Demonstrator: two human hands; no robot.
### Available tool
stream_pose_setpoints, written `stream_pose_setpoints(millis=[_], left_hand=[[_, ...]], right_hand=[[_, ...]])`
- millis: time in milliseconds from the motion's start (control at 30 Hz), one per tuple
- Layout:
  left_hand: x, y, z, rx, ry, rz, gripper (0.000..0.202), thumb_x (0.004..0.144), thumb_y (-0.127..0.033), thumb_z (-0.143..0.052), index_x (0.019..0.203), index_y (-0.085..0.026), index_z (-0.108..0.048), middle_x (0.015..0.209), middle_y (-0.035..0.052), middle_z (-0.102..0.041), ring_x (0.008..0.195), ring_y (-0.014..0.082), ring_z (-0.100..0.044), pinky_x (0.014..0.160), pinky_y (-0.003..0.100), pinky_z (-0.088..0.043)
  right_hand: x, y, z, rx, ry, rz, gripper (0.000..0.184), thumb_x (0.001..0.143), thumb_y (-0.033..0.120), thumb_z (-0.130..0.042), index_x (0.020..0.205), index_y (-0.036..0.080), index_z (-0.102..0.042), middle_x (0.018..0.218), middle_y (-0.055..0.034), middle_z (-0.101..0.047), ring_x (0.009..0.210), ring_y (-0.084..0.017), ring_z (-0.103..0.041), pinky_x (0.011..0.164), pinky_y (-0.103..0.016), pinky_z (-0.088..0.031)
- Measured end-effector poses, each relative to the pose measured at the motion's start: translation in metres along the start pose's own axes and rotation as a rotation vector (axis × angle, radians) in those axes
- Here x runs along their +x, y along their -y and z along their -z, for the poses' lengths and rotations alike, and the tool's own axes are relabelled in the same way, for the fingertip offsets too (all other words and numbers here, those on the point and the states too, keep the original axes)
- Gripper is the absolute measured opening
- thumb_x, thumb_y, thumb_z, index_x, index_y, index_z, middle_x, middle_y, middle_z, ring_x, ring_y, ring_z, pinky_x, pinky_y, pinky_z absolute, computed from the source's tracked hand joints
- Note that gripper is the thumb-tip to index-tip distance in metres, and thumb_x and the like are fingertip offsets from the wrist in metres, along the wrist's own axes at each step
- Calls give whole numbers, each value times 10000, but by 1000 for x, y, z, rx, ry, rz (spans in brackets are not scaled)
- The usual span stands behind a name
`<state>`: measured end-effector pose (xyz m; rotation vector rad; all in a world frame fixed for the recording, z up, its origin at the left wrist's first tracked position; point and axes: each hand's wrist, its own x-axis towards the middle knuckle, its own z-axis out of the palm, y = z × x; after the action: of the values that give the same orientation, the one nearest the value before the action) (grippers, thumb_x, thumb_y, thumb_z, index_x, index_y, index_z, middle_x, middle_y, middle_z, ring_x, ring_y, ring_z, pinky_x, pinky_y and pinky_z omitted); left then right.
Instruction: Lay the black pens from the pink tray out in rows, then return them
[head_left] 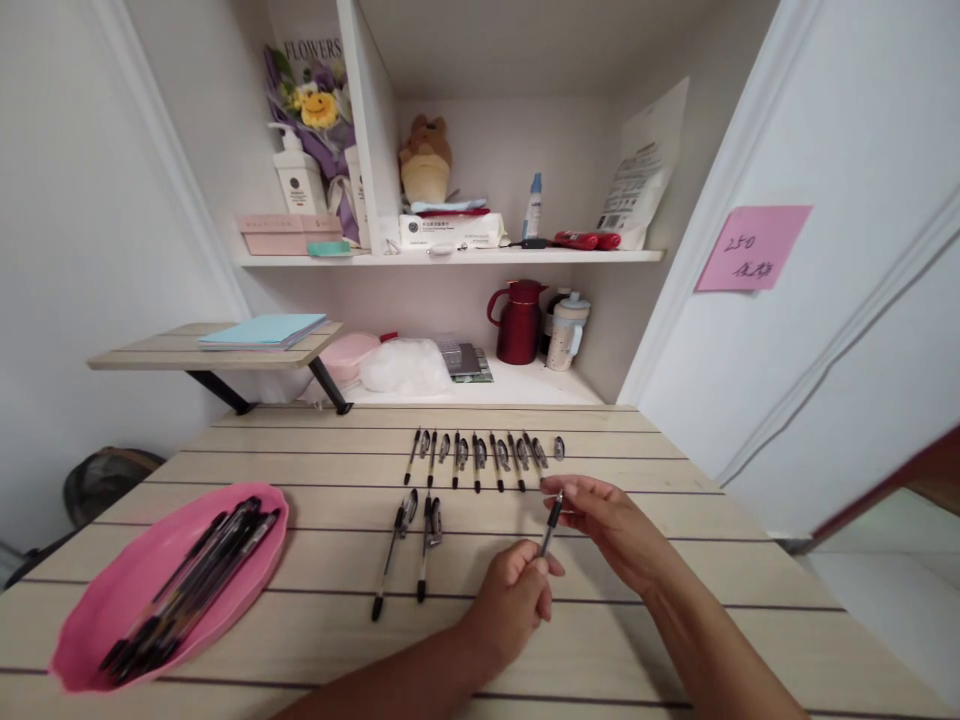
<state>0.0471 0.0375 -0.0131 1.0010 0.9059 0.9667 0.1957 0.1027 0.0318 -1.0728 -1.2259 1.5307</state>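
My left hand is closed around the lower part of a gel pen, its bare tip pointing up and away. Close to that tip is my right hand, thumb and fingers drawn together; whether they hold a small part is hidden. Beyond the hands, several uncapped pens lie in a row, with loose pen caps between them. A single cap lies at the row's right end. Nearer me are two more uncapped pens, each with a cap beside its upper end.
A pink oval tray at the left holds several capped pens. Behind it, a small raised stand carries blue paper. A red jug and a cup stand in the shelf at the back.
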Motion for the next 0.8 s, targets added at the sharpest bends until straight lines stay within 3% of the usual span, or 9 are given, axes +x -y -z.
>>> stream_pose_setpoints(millis=[200, 367, 500, 667, 800], left_hand=[[-1, -3, 0, 10, 6, -14, 218, 768, -360, -449, 807, -150, -495, 434, -75, -407, 331, 27, -221, 398, 198, -126], [0, -2, 1, 23, 12, -16, 199, 779, -338, -422, 807, -152, -485, 432, -78, -404, 321, 26, -216, 393, 199, -123], [0, -1, 1, 35, 13, -17, 184, 784, -318, -403, 804, -152, -481, 434, -78, -401, 315, 26, -217, 386, 201, -117], [-1, -2, 1, 13, 9, -6, 198, 786, -334, -415, 804, -150, -484, 437, -80, -401, 318, 20, -207, 387, 198, -117], [0, 0, 1, 4, 5, -5, 216, 781, -354, -444, 805, -145, -490, 439, -78, -410, 325, 20, -216, 390, 197, -120]], right_hand=[[6, -10, -3, 11, -36, 24, 303, 574, 443, -711, 629, 166, -601, 653, -27, -624, 620, -142, -533, 627, -275, -426], [3, -7, -5, 150, 79, -23, 311, 634, 452, -663, 774, 176, -634, 844, -64, -646, 780, -180, -575, 713, -311, -434], [3, -8, -6, 220, 68, -10, 211, 601, 338, -723, 628, 172, -597, 704, -22, -626, 670, -137, -556, 679, -275, -427], [4, -9, -4, 262, 132, -44, 240, 633, 359, -695, 787, 186, -636, 833, -53, -645, 795, -180, -572, 732, -316, -431], [4, -10, -4, 234, 95, -11, 174, 608, 299, -722, 642, 178, -602, 709, -18, -632, 691, -147, -560, 707, -291, -428]])
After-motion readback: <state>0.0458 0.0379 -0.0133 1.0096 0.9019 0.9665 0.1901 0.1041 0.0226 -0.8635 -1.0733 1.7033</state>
